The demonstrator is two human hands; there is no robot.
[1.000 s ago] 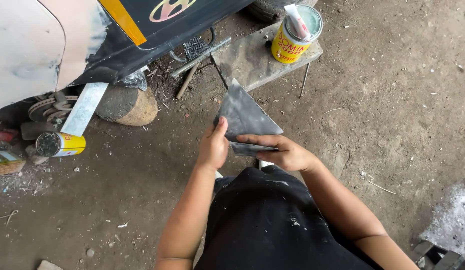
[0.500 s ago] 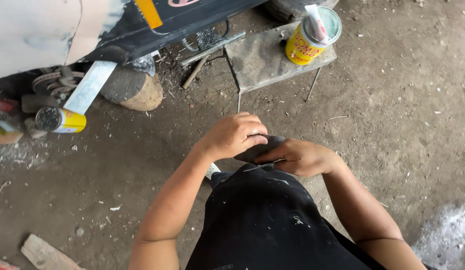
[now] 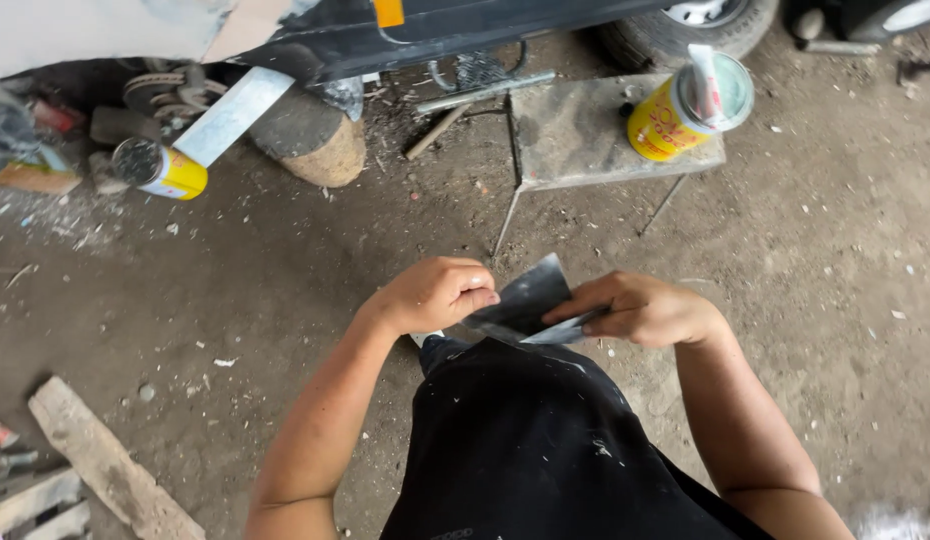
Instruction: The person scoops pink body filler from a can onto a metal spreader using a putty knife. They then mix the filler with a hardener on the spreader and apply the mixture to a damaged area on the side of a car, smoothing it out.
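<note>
Head view, looking down over a dirt floor (image 3: 835,330). At the far edge stands a small grey metal stool (image 3: 585,135) on thin legs, with a yellow can (image 3: 685,108) at its right corner. Left of it lie a cut log (image 3: 310,140), a pale flat strip (image 3: 230,115) and a second yellow can (image 3: 163,168) on its side; wooden planks (image 3: 110,465) lie at the near left corner. A dark vehicle body (image 3: 435,30) spans the top. Nothing stands between these and the hands. A dark, thin, flexible sheet (image 3: 525,300), angular and matt, is folded between both hands above the black-clad lap. The left hand (image 3: 435,293) is curled closed on its left edge; the right hand (image 3: 640,308) pinches its right edge.
</note>
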